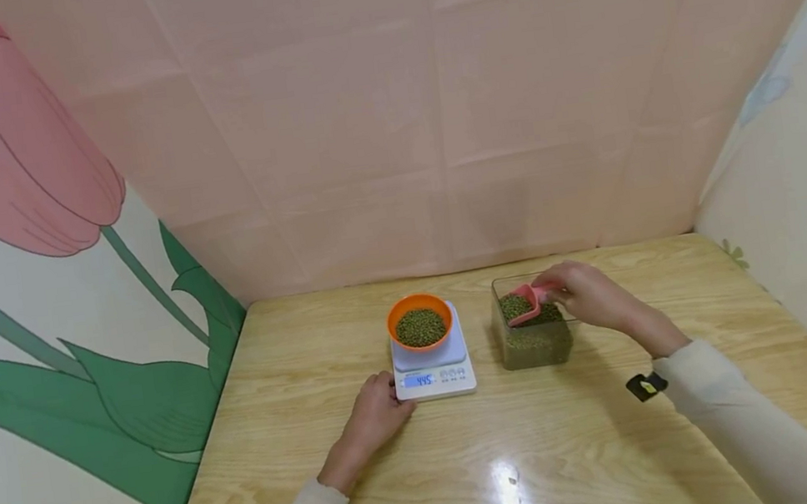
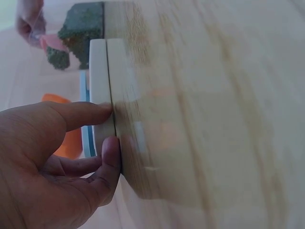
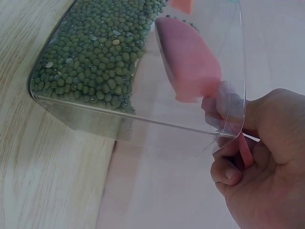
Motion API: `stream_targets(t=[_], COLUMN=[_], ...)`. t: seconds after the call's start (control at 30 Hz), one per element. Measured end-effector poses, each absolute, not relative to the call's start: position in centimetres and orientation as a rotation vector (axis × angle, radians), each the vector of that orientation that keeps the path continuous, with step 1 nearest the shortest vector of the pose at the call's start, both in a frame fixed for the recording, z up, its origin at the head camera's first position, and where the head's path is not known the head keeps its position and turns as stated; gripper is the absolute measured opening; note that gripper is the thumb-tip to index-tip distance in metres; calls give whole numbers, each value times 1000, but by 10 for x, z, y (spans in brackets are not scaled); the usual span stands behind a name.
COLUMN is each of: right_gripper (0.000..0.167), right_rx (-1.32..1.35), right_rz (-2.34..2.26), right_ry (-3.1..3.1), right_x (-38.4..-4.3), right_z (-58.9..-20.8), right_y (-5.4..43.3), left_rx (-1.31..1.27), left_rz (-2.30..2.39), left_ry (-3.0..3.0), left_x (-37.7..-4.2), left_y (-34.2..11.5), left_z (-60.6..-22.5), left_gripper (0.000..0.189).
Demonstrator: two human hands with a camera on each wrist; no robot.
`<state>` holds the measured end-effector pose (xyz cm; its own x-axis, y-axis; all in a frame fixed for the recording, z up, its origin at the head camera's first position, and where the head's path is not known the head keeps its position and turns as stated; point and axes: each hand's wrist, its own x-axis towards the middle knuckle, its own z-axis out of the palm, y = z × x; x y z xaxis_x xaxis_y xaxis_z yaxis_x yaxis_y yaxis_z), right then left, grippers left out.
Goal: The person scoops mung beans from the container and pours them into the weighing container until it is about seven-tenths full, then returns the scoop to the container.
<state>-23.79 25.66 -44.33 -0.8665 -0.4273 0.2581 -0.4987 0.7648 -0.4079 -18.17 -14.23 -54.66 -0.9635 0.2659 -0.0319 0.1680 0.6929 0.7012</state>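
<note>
My right hand [image 1: 586, 293] grips the handle of a pink scoop [image 3: 193, 62]. The scoop's bowl tilts down inside a clear rectangular container [image 1: 514, 363], over green mung beans [image 3: 90, 62] heaped toward one side. Left of it stands a white kitchen scale [image 1: 436, 391] with a lit display [image 1: 419, 381], its digits looking like 445. On the weighing plate sits an orange bowl [image 1: 423, 346] with mung beans [image 1: 420, 325] in it. My left hand [image 1: 380, 410] holds the scale's front left corner, thumb along the front edge and fingers curled at the side.
The wooden table [image 1: 295, 358] ends at a pink cloth backdrop [image 1: 340, 167]. Painted flower panels [image 1: 20, 148] flank it on both sides. A glare spot shines on the tabletop in front of the scale.
</note>
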Motion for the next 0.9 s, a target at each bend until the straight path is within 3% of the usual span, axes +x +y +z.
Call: stream_targets(t=[0.9], right_gripper=[22], right_rx=[664], right_rz=[826], right_ry=[-2765], right_x=[-234], right_z=[-451], right_y=[267], left_rx=[351], left_rz=[1141], left_ry=[2759], left_x=[-181], left_y=[-143], left_z=[-545], left_gripper=[41])
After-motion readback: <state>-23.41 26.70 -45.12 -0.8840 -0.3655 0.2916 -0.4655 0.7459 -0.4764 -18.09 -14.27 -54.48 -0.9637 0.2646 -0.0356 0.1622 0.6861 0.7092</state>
